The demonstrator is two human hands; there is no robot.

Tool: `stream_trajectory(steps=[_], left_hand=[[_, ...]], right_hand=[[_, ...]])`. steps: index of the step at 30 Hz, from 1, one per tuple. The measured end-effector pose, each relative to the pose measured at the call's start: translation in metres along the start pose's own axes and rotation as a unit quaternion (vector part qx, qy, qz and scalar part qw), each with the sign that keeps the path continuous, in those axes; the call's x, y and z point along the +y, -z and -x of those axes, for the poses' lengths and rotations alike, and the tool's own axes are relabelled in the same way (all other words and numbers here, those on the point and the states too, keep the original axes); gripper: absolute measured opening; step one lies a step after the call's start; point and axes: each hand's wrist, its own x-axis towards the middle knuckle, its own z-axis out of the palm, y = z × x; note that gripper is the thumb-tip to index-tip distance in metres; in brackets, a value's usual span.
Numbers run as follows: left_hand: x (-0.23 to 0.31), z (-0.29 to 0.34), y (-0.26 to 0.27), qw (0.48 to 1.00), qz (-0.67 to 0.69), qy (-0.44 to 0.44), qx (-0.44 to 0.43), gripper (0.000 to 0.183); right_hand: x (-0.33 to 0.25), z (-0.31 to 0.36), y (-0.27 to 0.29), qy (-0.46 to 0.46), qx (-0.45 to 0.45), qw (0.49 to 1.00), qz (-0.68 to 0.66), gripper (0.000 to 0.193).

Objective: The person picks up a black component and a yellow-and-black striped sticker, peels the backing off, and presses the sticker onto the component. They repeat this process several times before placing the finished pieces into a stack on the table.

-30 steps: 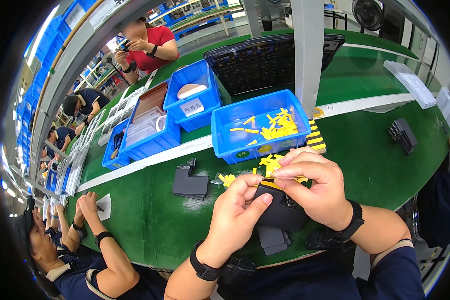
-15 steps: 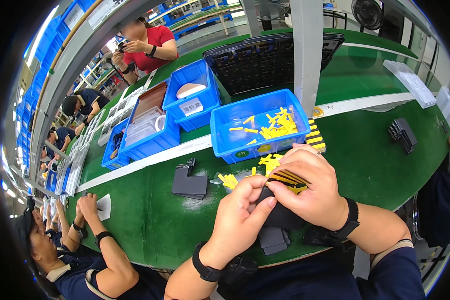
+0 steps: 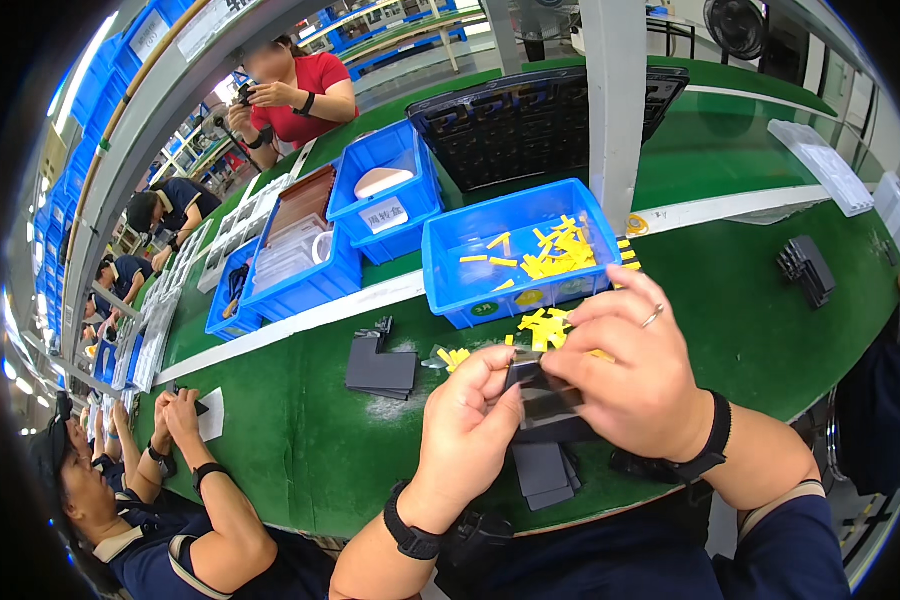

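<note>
A worker's L hand [image 3: 470, 415] pinches a flat blk piece [image 3: 542, 402] btwn thumb and bent fingers, above the near edge of a smooth green worktable [image 3: 290, 430]. The R hand [image 3: 635, 365], w/ a slim metal ring [image 3: 653, 316], has fingers bent and bunched at the piece's upper edge; blur hides the contact, so can't tell if it grips. The piece shows a glossy, streaky upper face, also blurred.

Just below it in view, matte blk plates [image 3: 545, 478], thin and straight-edged, lie fanned on the table. Just past the hands: a loose heap of yellow strips [image 3: 543, 328], short and flat, w/ a smaller yellow bunch [image 3: 453, 357] to the L. Behind these, an open blue plastic bin [image 3: 470, 235] holds more such strips, mostly piled toward its R side.

L of the hands sits a stepped blk stack [image 3: 380, 372], flat-faced, w/ pale powdery smudges [image 3: 390, 408] beside it; another blk stack [image 3: 808, 272] is well off to the R. Beyond the bin, a ridged blk tray [image 3: 530, 140] leans nr a grey upright post [image 3: 615, 110]. Far L, a co-worker's hands [image 3: 177, 412] are close together beside a white sheet [image 3: 211, 413].
</note>
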Motion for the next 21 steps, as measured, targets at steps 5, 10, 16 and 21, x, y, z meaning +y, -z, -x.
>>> stream_trajectory(steps=[5,10,16,21], left_hand=[[0.000,0.002,-0.001,0.999,0.045,-0.013,-0.012,0.028],[0.002,0.001,0.002,0.994,0.085,-0.061,-0.011,0.028],[0.005,0.002,0.000,0.963,-0.211,-0.169,0.013,0.037],[0.010,0.005,-0.004,0.985,-0.139,-0.105,-0.004,0.038]], right_hand=[[0.002,-0.004,0.006,-0.052,0.051,0.995,-0.072,0.024],[-0.012,0.003,-0.002,-0.025,-0.003,0.995,-0.092,0.025],[-0.006,0.001,-0.002,-0.058,-0.015,0.987,-0.152,0.027],[-0.006,-0.002,-0.003,-0.046,0.002,0.984,-0.170,0.026]])
